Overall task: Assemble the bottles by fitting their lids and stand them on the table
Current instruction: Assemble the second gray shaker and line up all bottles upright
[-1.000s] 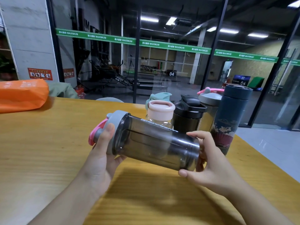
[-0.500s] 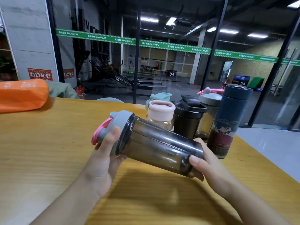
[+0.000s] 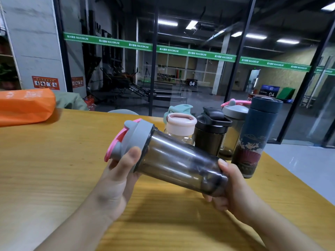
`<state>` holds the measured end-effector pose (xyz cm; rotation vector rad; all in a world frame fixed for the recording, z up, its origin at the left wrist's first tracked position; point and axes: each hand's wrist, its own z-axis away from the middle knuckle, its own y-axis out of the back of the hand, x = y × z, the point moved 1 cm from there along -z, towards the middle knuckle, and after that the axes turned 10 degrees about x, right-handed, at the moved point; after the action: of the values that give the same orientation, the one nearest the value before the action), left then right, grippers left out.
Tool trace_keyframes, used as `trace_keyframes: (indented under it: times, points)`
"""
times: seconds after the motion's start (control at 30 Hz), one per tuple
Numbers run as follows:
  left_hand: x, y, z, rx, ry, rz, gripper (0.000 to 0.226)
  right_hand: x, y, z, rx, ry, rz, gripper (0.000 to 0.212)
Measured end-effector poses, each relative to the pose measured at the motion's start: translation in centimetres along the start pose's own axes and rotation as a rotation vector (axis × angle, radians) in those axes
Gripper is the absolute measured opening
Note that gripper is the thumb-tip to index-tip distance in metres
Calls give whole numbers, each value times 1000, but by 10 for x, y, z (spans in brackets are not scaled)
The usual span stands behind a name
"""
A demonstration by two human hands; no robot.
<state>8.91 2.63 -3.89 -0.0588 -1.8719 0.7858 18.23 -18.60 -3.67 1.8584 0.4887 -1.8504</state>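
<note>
The big wooden table fills the lower part of the frame, and its right edge slants down from the middle right toward the lower right, with grey floor past it. The left and bottom middle of the table is bare wood with lots of room to move. An orange bag lies at the far left, close to the back edge. Along the back edge, in the middle right, five bottles stand close together — a dark blue flask nearest the right edge, a smoky bottle with a grey and pink lid, a black shaker, a clear bottle with a pale pink lid, and a mint green bottle behind it. In the middle of the frame both hands hold a smoky grey shaker bottle up off the table. It is tipped over, lid end high on the left, bottom end low on the right. You can see through its dark sides. Its grey lid is on, with a pink loop at the top. The left hand wraps around the lid — thumb on top. The right hand curls around the bottom of the bottle.
</note>
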Motion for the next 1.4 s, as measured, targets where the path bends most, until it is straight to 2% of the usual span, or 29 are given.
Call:
trace_keyframes:
  times: [0.1,0.27,0.37,0.43,0.5,0.6,0.73,0.83,0.9,1.0,1.1,1.4]
  points:
    - [-1,1,1,-23,-32,-29,112,-2,0,1,-23,-84,-53,56]
    - [1,1,1,-51,-116,-47,103,-3,-2,4,1,-158,-58,64]
    - [5,-2,1,-56,-190,-27,93,2,-9,-1,40,-74,-47,69]
    - [6,-3,1,-45,-208,-18,77,6,-9,-2,88,54,-50,74]
    - [7,-3,1,-33,-200,-14,68,4,-4,2,165,230,120,75]
    - [7,-3,-1,-16,-184,-27,76,-3,2,9,160,447,444,82]
    - [4,-3,1,-15,-209,-113,73,-4,3,5,159,536,777,84]
    - [5,-6,4,-16,-275,-167,73,-5,-6,8,243,627,1033,94]
    - [7,-10,6,-56,-345,-189,79,-5,-16,10,323,707,1113,99]
    - [9,-14,10,-64,-389,-183,80,-3,-28,12,424,831,1103,98]
    - [13,-15,13,-75,-374,-177,80,-6,-32,17,468,865,1081,93]
    - [17,-7,16,-192,-316,-277,97,-16,-24,27,305,805,930,89]
